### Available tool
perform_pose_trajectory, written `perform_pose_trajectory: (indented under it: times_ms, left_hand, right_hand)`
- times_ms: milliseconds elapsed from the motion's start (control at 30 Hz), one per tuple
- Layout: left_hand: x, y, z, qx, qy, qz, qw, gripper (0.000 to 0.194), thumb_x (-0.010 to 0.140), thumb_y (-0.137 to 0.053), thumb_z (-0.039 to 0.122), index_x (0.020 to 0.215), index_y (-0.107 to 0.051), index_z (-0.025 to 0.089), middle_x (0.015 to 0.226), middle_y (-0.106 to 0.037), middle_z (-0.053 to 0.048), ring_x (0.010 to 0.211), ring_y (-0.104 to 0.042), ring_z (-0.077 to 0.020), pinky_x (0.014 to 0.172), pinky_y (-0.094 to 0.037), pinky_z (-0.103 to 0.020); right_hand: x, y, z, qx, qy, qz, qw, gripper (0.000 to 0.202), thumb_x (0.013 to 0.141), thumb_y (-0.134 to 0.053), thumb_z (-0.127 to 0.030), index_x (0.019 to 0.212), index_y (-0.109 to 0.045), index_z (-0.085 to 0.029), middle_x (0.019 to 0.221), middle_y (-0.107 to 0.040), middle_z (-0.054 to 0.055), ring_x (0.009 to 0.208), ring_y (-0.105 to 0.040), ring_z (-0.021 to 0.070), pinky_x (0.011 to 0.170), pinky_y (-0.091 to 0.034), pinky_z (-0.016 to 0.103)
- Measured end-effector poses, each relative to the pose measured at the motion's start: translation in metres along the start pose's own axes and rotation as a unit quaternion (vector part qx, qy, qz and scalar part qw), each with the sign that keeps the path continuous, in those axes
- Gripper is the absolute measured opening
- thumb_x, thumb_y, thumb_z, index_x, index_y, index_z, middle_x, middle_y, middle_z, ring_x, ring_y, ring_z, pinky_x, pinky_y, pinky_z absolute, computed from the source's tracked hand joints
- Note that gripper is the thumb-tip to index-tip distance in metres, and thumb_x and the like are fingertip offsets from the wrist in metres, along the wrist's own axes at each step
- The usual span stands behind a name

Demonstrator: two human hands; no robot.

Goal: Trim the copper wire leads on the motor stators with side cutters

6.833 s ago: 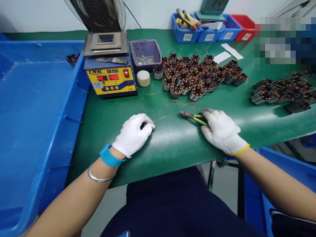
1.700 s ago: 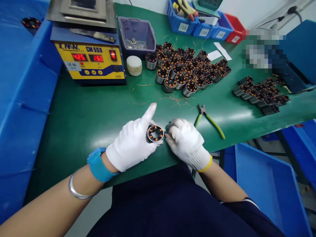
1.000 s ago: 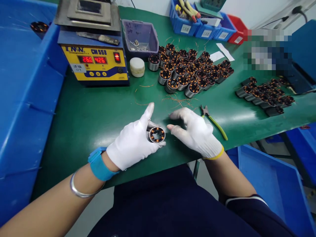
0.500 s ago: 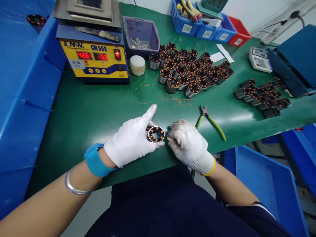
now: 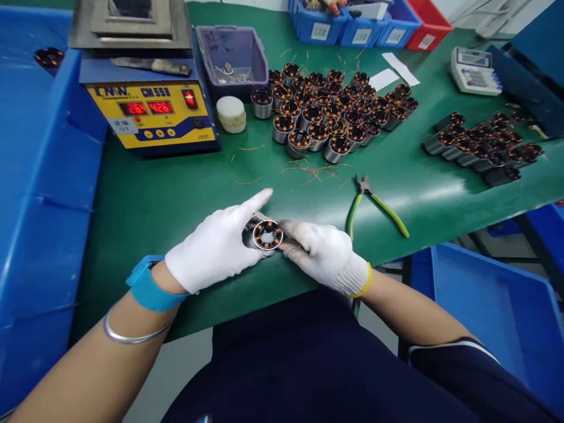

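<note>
My left hand (image 5: 215, 247), in a white glove, holds a motor stator (image 5: 268, 235) above the near part of the green table. The stator is a short metal cylinder with copper windings round its open centre, and its top faces me. The thumb sticks up away from it, and the other fingers are partly hidden beneath. My right hand (image 5: 324, 252), also gloved, is at the stator's right side with its fingers closed and the tips at the rim. Whether something thin is pinched there cannot be made out. Green-handled cutting pliers (image 5: 365, 202) lie spread beyond the right hand.
Many stators (image 5: 326, 114) stand grouped at the back, another group (image 5: 482, 144) at the right. Cut copper wires (image 5: 315, 171) lie before them. A yellow-fronted soldering pot (image 5: 152, 117), purple bin (image 5: 233, 59), white round tub (image 5: 231, 114) and blue trays (image 5: 497, 305) surround the work area.
My right hand has come up against the stator's right side; it was slightly apart before. The view has shifted a little, and the pot's two displays show different digits.
</note>
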State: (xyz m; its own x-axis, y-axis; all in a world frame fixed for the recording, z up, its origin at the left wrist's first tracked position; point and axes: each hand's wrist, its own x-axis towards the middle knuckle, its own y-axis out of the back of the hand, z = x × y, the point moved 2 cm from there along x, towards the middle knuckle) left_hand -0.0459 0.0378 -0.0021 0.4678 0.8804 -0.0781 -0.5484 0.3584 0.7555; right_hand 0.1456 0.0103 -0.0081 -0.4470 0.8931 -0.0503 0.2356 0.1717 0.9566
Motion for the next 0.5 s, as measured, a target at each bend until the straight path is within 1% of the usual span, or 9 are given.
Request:
perform_pose_trajectory:
  times_ms: [67, 167, 200, 267, 300, 367, 433, 500]
  left_hand:
    - [0.000, 0.000, 0.000, 0.015, 0.004, -0.002, 1.000, 0.087, 0.077, -0.069, 0.044, 0.155, -0.035, 0.024, 0.110, -0.075, -0.006, 0.096, -0.072, -0.0271, 0.082, -0.056, -0.038]
    - [-0.002, 0.001, 0.003, 0.032, -0.002, 0.008, 0.999, 0.090, 0.075, -0.071, 0.047, 0.154, -0.036, 0.021, 0.116, -0.073, -0.008, 0.101, -0.070, -0.0280, 0.087, -0.056, -0.041]
    - [-0.003, 0.001, 0.005, 0.035, -0.010, 0.017, 0.999, 0.092, 0.073, -0.073, 0.049, 0.153, -0.037, 0.020, 0.120, -0.072, -0.008, 0.104, -0.069, -0.0283, 0.090, -0.056, -0.041]
    - [-0.005, 0.000, 0.009, 0.034, -0.034, 0.038, 0.998, 0.093, 0.071, -0.076, 0.052, 0.150, -0.041, 0.019, 0.127, -0.069, -0.009, 0.110, -0.067, -0.0281, 0.096, -0.054, -0.041]
    - [-0.006, -0.001, 0.011, 0.030, -0.046, 0.049, 0.997, 0.088, 0.073, -0.075, 0.053, 0.148, -0.044, 0.019, 0.128, -0.069, -0.009, 0.112, -0.067, -0.0272, 0.097, -0.054, -0.041]
    - [-0.007, -0.004, 0.014, 0.020, -0.061, 0.067, 0.996, 0.071, 0.080, -0.070, 0.051, 0.142, -0.051, 0.021, 0.124, -0.071, -0.008, 0.110, -0.068, -0.0251, 0.098, -0.054, -0.039]
    - [-0.008, -0.007, 0.015, 0.011, -0.062, 0.081, 0.995, 0.055, 0.086, -0.065, 0.051, 0.132, -0.059, 0.023, 0.119, -0.073, -0.006, 0.107, -0.069, -0.0239, 0.096, -0.055, -0.038]
    - [-0.009, -0.008, 0.016, 0.009, -0.053, 0.087, 0.995, 0.047, 0.086, -0.065, 0.051, 0.125, -0.064, 0.023, 0.115, -0.074, -0.005, 0.104, -0.070, -0.0235, 0.094, -0.056, -0.037]
  right_hand:
    - [0.000, 0.004, 0.003, 0.032, -0.011, -0.021, 0.999, 0.036, 0.095, -0.055, -0.038, 0.127, -0.067, -0.026, 0.106, -0.078, 0.004, 0.089, -0.074, 0.0232, 0.064, -0.049, 0.029]
    - [0.000, 0.012, 0.007, 0.110, -0.026, -0.044, 0.993, 0.038, 0.090, -0.063, -0.048, 0.122, -0.070, -0.028, 0.100, -0.079, 0.001, 0.090, -0.074, 0.0219, 0.064, -0.048, 0.028]
    - [0.000, 0.014, 0.008, 0.128, -0.031, -0.046, 0.990, 0.038, 0.089, -0.064, -0.050, 0.120, -0.071, -0.029, 0.098, -0.079, 0.000, 0.089, -0.074, 0.0214, 0.064, -0.047, 0.027]
    - [0.001, 0.013, 0.009, 0.138, -0.030, -0.036, 0.989, 0.034, 0.091, -0.062, -0.049, 0.118, -0.072, -0.029, 0.098, -0.079, -0.001, 0.090, -0.074, 0.0207, 0.064, -0.047, 0.027]
    - [0.001, 0.012, 0.010, 0.134, -0.022, -0.026, 0.990, 0.031, 0.094, -0.059, -0.046, 0.117, -0.072, -0.029, 0.099, -0.079, 0.000, 0.091, -0.074, 0.0205, 0.065, -0.046, 0.027]
    - [0.002, 0.009, 0.010, 0.120, 0.000, -0.007, 0.993, 0.030, 0.097, -0.053, -0.040, 0.116, -0.073, -0.028, 0.103, -0.079, 0.002, 0.093, -0.073, 0.0202, 0.068, -0.047, 0.028]
    - [0.003, 0.005, 0.010, 0.111, 0.013, -0.003, 0.994, 0.029, 0.098, -0.051, -0.038, 0.112, -0.073, -0.026, 0.104, -0.078, 0.003, 0.093, -0.073, 0.0203, 0.070, -0.047, 0.028]
    - [0.003, 0.005, 0.012, 0.119, 0.015, -0.008, 0.993, 0.028, 0.097, -0.051, -0.036, 0.108, -0.074, -0.025, 0.102, -0.078, 0.003, 0.090, -0.072, 0.0200, 0.070, -0.046, 0.029]
